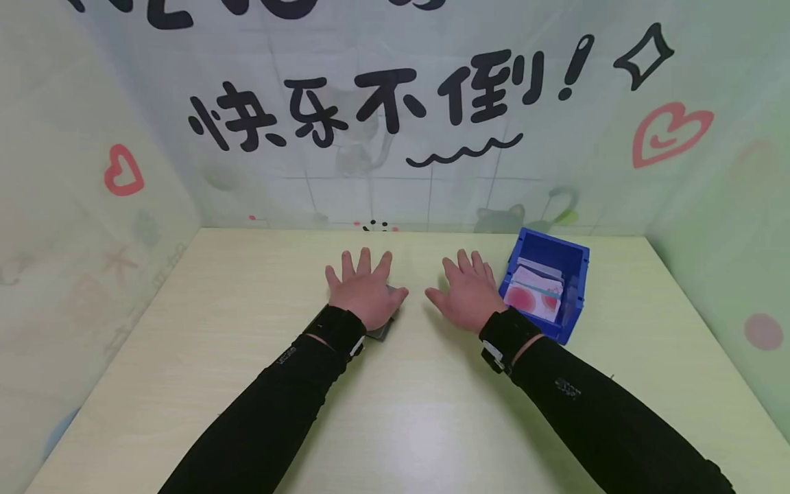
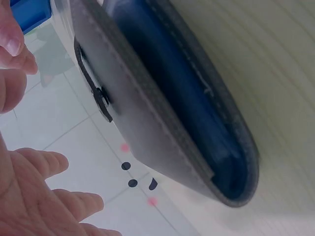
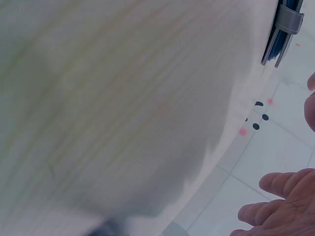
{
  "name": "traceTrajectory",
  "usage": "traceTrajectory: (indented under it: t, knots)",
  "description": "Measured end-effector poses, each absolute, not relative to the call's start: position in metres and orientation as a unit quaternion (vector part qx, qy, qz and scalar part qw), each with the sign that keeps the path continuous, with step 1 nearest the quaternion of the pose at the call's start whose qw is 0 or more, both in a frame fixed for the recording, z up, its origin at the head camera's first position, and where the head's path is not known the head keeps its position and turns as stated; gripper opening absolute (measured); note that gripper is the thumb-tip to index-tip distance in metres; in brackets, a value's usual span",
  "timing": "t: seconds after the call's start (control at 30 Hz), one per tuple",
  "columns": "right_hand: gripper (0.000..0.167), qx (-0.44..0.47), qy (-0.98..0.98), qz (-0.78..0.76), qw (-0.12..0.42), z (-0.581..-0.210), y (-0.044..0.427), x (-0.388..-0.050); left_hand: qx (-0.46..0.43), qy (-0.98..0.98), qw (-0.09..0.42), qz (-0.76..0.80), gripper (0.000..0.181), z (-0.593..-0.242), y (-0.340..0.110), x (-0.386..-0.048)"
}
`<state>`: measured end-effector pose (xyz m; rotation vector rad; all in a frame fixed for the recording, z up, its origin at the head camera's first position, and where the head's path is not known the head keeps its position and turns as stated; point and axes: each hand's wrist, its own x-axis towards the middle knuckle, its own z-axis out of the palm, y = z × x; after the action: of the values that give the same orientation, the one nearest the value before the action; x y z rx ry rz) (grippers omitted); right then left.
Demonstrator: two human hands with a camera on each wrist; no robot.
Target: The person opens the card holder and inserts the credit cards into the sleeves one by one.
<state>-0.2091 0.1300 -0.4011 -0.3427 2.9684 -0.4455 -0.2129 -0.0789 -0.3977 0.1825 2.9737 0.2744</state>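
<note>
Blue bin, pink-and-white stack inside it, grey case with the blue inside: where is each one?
Blue bin (image 1: 552,252): head view, bare inner wall at the far end.
Pink-and-white stack (image 1: 536,298): head view, on its top face.
Grey case (image 2: 140,113): left wrist view, on its outer cover.

Grey case (image 2: 138,123), blue within, blue bin (image 1: 548,251), black sleeves (image 1: 265,412), pale wood-grained table (image 1: 407,412)

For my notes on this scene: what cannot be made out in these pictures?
- Head view: most of the grey stitched case with blue inside, hidden by the left hand.
- Head view: upper black lettering, cut by the top edge.
- Right wrist view: blurred dark-blue shape, cut by the bottom edge.
</note>
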Motion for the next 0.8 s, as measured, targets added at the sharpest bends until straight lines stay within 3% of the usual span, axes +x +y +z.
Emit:
traceTrajectory:
  t: [0.47,0.8]
  knots:
    - [0.078,-0.112,0.979,-0.158,0.068,-0.398,0.131,-0.208,0.063,0.991,0.073,0.097,0.076,-0.392,-0.078,-0.207]
    - [0.076,-0.120,0.976,-0.175,0.057,-0.398,0.130,-0.209,0.052,0.983,0.109,0.139,0.068,-0.398,-0.090,-0.209]
